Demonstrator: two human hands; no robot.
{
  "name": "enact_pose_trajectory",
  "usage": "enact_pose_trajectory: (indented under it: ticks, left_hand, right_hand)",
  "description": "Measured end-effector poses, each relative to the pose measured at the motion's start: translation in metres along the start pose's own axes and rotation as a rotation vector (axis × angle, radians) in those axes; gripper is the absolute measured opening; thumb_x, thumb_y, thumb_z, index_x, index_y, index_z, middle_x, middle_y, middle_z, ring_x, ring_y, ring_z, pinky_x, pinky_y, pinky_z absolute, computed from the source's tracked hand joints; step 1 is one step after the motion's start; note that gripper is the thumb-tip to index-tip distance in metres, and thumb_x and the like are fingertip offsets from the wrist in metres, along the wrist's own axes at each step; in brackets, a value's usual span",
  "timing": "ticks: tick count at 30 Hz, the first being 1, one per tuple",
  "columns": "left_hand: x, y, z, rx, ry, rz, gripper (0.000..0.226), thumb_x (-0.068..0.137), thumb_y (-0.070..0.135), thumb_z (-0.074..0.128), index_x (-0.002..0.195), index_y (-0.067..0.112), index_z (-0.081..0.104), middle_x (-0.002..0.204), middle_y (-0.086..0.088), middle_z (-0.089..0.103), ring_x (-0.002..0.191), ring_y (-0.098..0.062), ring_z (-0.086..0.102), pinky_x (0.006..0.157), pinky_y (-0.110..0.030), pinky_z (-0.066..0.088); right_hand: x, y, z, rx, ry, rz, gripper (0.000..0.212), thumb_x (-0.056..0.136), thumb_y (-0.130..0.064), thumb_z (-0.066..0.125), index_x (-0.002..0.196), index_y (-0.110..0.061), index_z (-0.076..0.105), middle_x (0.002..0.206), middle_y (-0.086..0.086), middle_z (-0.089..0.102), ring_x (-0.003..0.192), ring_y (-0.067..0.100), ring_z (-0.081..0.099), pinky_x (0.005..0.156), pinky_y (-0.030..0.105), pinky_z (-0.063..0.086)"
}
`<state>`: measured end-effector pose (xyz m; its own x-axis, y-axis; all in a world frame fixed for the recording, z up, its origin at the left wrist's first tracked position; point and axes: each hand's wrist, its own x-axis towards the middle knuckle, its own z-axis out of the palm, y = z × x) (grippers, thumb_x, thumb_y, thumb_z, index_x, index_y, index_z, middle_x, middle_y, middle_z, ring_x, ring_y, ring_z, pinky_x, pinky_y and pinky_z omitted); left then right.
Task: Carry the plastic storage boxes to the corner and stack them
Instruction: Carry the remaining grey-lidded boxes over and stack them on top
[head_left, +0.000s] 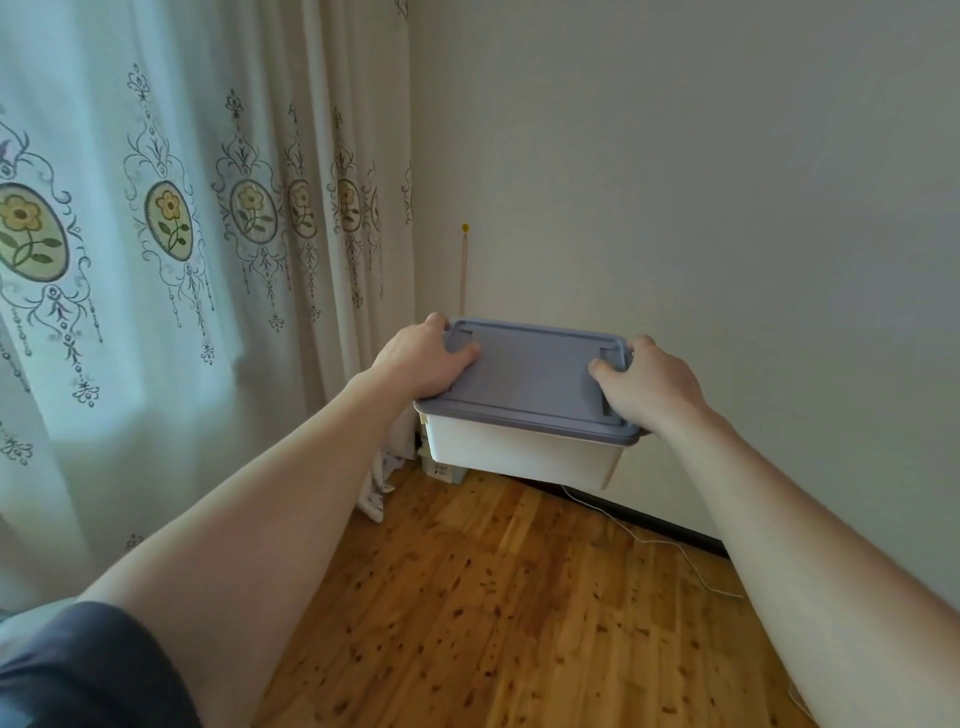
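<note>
A white plastic storage box (524, 452) with a grey-blue lid (535, 374) hangs in the air above the wooden floor, in front of the room corner. My left hand (421, 358) grips the lid's left end, thumb on top. My right hand (649, 384) grips the right end the same way. Both arms are stretched out forward. The box tilts slightly down to the right. Its underside and far side are hidden. No other storage box is in view.
A flower-patterned curtain (171, 260) hangs along the left, reaching the floor near the corner. A plain wall (727, 208) is on the right with a dark skirting. A white cable (665, 540) trails on the wooden floor (493, 597). A thin stick (462, 270) leans in the corner.
</note>
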<state>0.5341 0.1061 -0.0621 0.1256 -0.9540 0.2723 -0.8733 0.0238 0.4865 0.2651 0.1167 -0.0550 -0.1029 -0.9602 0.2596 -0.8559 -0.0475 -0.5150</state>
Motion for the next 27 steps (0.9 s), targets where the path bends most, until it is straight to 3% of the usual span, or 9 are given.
enact_pose_trajectory:
  ticks: [4, 14, 21, 27]
  left_hand:
    - [0.030, -0.009, 0.010, -0.008, 0.037, 0.003, 0.064, 0.089, 0.064, 0.050, 0.135, 0.020, 0.044, 0.109, -0.007, 0.063, 0.091, -0.027, 0.062, 0.078, -0.044, 0.056]
    - [0.123, -0.016, 0.053, 0.005, 0.051, -0.033, 0.068, 0.089, 0.065, 0.049, 0.139, 0.021, 0.042, 0.115, -0.007, 0.063, 0.094, -0.026, 0.062, 0.078, -0.041, 0.055]
    - [0.210, -0.005, 0.092, -0.009, 0.065, -0.082, 0.065, 0.090, 0.062, 0.050, 0.139, 0.019, 0.042, 0.105, -0.002, 0.061, 0.088, -0.023, 0.061, 0.073, -0.036, 0.052]
    - [0.278, -0.002, 0.116, 0.005, 0.121, -0.118, 0.065, 0.090, 0.063, 0.051, 0.138, 0.020, 0.044, 0.113, -0.005, 0.064, 0.087, -0.024, 0.058, 0.069, -0.033, 0.045]
  right_hand:
    - [0.033, -0.005, 0.013, -0.010, 0.007, -0.012, 0.054, 0.090, -0.054, 0.051, 0.129, -0.018, 0.049, 0.109, 0.009, 0.065, 0.096, 0.032, 0.061, 0.080, 0.041, 0.055]
    - [0.136, 0.010, 0.058, 0.017, -0.029, -0.027, 0.050, 0.088, -0.054, 0.051, 0.124, -0.019, 0.050, 0.106, 0.008, 0.064, 0.095, 0.032, 0.062, 0.080, 0.045, 0.056]
    - [0.244, 0.029, 0.081, 0.009, -0.053, -0.078, 0.048, 0.088, -0.053, 0.052, 0.120, -0.018, 0.050, 0.101, 0.006, 0.064, 0.088, 0.031, 0.061, 0.076, 0.041, 0.056]
    - [0.324, 0.037, 0.094, 0.056, -0.067, -0.127, 0.041, 0.086, -0.051, 0.053, 0.114, -0.021, 0.049, 0.094, 0.003, 0.063, 0.077, 0.027, 0.064, 0.064, 0.034, 0.055]
